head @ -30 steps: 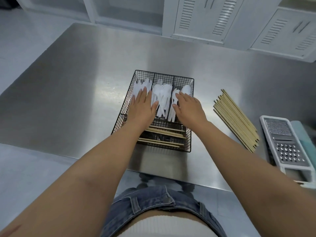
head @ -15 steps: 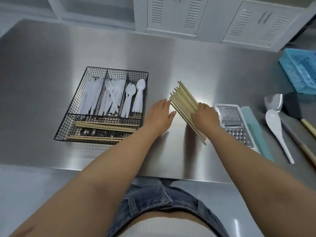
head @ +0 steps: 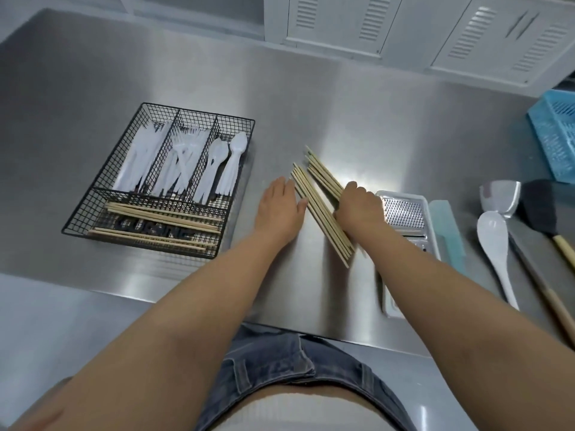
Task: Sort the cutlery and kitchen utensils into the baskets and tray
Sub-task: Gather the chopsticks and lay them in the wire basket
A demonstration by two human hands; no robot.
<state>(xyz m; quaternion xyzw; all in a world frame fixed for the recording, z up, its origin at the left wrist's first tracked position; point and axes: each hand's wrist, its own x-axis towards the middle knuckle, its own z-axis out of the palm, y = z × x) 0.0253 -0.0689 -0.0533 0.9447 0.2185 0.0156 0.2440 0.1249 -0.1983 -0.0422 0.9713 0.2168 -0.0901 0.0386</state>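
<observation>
A black wire basket point(head: 236, 121) stands left of centre on the steel table. Its three rear compartments hold white plastic knives, forks and spoons point(head: 231, 163); its front compartment holds wooden chopsticks point(head: 161, 217). A loose bundle of wooden chopsticks point(head: 320, 203) lies diagonally on the table to the right of the basket. My left hand point(head: 280, 209) rests flat on the table with its fingers against the bundle's left side. My right hand point(head: 357, 209) curls over the bundle's right part, gripping some of the chopsticks.
A metal grater point(head: 404, 219) on a pale green board point(head: 448, 225) lies just right of my right hand. Further right are a white spoon point(head: 494, 244), a metal scoop point(head: 501, 197), a black brush point(head: 538, 209) and a blue basket point(head: 557, 135).
Both hands left the wire basket and moved right to the loose chopsticks. The bundle has split into two groups, one under my right hand.
</observation>
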